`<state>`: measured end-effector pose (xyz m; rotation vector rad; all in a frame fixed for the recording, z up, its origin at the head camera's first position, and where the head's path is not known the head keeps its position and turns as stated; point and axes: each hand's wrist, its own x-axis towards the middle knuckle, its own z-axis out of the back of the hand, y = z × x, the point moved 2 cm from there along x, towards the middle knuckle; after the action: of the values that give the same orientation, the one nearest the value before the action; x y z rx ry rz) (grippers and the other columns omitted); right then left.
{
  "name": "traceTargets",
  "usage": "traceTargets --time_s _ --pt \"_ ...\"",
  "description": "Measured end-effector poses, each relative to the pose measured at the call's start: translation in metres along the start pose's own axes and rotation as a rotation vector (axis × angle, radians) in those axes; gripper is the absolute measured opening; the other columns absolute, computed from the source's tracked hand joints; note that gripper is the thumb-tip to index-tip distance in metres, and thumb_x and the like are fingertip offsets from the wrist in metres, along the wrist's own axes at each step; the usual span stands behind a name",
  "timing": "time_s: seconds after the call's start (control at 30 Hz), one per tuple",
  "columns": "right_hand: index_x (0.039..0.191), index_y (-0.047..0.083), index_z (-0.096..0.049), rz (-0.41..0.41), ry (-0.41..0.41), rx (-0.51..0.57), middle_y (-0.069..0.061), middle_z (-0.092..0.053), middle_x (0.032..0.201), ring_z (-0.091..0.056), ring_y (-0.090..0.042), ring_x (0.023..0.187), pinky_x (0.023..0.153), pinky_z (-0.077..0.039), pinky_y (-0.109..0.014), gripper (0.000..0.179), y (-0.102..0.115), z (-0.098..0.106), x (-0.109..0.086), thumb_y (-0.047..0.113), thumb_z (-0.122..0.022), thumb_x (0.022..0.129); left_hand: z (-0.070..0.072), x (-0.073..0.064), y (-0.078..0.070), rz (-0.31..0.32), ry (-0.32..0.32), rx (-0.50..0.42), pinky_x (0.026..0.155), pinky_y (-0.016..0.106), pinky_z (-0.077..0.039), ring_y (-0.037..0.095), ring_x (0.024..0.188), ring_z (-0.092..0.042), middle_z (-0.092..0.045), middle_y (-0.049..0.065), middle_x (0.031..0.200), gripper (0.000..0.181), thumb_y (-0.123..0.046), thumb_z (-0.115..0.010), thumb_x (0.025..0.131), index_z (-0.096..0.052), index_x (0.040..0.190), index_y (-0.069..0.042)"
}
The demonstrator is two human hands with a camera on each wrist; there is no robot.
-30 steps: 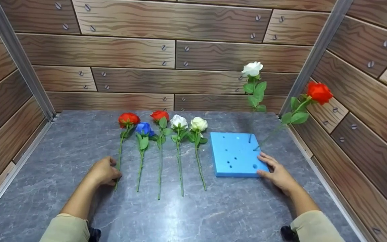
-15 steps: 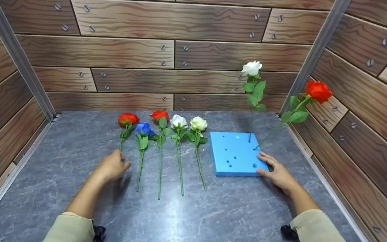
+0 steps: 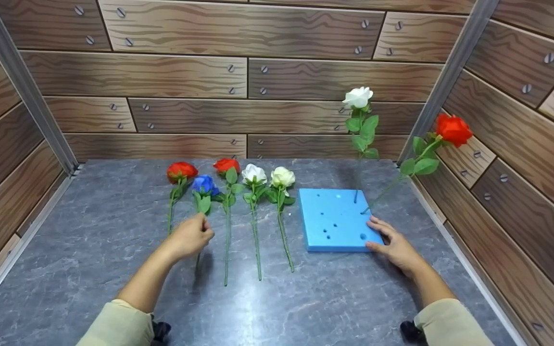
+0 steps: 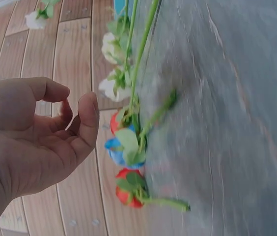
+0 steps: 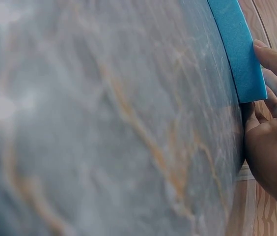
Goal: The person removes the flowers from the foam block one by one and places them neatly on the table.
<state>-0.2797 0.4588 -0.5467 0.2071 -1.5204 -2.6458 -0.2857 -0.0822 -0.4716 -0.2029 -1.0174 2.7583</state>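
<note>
Head view: left hand (image 3: 190, 238) above blue rose (image 3: 204, 188), loosely curled, small gap at tips, nothing held. Right hand (image 3: 398, 247) grips near right corner of blue block (image 3: 318, 228). Best pinch stem (image 3: 198, 262) below leaves (image 3: 203, 204), probably; avoid neighbouring roses (image 3: 182, 171). Blue rose lies on table (image 3: 306, 307), bloom toward back wall (image 3: 185, 115), long axis roughly front-to-back.

1. Left hand (image 3: 189, 237), lower left of centre: fingers loosely curled, fingertips not meeting; forearm (image 3: 147, 278) slanting up from the bottom edge.
2. Right hand (image 3: 397, 247), lower right: thumb and fingers spread, pointing left.
</note>
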Motion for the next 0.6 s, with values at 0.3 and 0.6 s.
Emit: traceTargets --time_s 0.3,0.6 --pt "0.166 0.003 -0.041 0.017 -0.006 -0.004 -0.018 -0.018 0.182 -0.007 -0.044 0.170 0.104 -0.022 0.010 0.076 -0.002 0.002 -0.001 0.023 -0.078 0.102 -0.026 0.014 -0.026 -0.047 0.011 -0.049 0.069 0.031 -0.041 0.019 0.077 -0.049 -0.054 0.002 0.085 0.008 -0.010 -0.060 0.097 -0.053 0.092 -0.011" --pt "0.166 0.004 -0.041 0.012 -0.005 -0.010 -0.017 -0.018 0.182 -0.006 -0.043 0.171 0.105 -0.021 0.009 0.078 -0.002 0.000 0.000 0.026 -0.079 0.101 -0.057 0.029 -0.060 -0.142 0.078 -0.099 0.077 0.036 -0.051 0.020 0.085 -0.056 -0.063 0.007 0.095 0.006 -0.007 -0.063 0.098 -0.058 0.101 -0.008"
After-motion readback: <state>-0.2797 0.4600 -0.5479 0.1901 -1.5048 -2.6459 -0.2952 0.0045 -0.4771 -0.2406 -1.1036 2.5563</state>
